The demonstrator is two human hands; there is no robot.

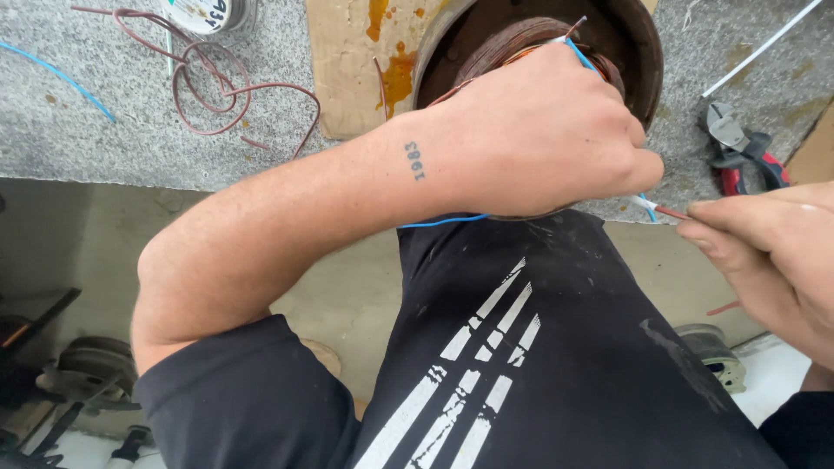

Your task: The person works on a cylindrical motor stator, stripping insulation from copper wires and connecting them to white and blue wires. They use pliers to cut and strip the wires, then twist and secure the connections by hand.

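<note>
Nearest the lens: dark shirt with white stripes (486, 382), filling the lower frame. Proceeding left to right.

Far left, on the speckled stone bench (104, 113): loose blue wire (61, 76) and a tangled loop of reddish-brown wire (217, 87), lying well apart from both hands. Above the loop, partly cut off by the frame edge, a pale spool (208, 13).

Centre: stained cardboard sheet (356, 61) under a round, rusty-brown motor housing (634, 52) with copper windings (512, 43) visible inside. Left hand (539, 130) lying across the housing mouth, forearm crossing in from the left, fingers curled down at the near rim; closed, but exactly what is gripped underneath not visible. Thin blue lead (578, 54) running out from the windings over the back of that hand, a further blue length (443, 221) showing below the wrist.

Right: right hand (764, 252) entering from the frame edge, thumb and forefinger pinched on a thin reddish lead (669, 211) with a white sleeve at its tip. Lead's long axis roughly horizontal, pointing left toward the left hand's fingertips; tip just beside them, contact not confirmable. Right hand the nearer to the lead, left hand the nearer to the housing.

Far right on the bench: red-handled cutters (738, 152), untouched, and a white rod (764, 48).
</note>
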